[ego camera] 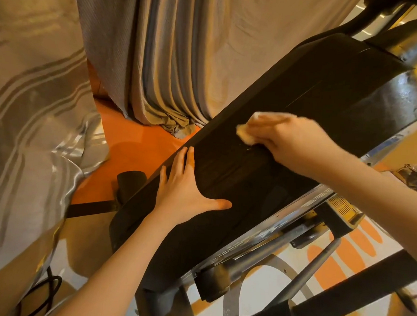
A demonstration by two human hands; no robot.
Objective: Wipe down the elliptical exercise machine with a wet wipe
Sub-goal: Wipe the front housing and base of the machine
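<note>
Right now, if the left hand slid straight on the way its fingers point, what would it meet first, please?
Probably nothing: the left hand lies flat on the black housing, fingers aimed at its far edge, beyond which only the hanging curtain shows; depth is unclear.

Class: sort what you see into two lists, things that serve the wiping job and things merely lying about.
Job: wet wipe, right hand gripping it, left hand flat on the black machine cover.
Lying about: draped grey covers, black cable.

Glossy orange floor (130,149) at centre, grey-beige pleated fabric cover (174,59) draped to the floor at 12 o'clock, shiny silver striped cover (32,129) at 9 o'clock, black cable (43,291) at 7 o'clock, white-and-orange patterned floor (342,259) at 5 o'clock, warm yellowish light
</note>
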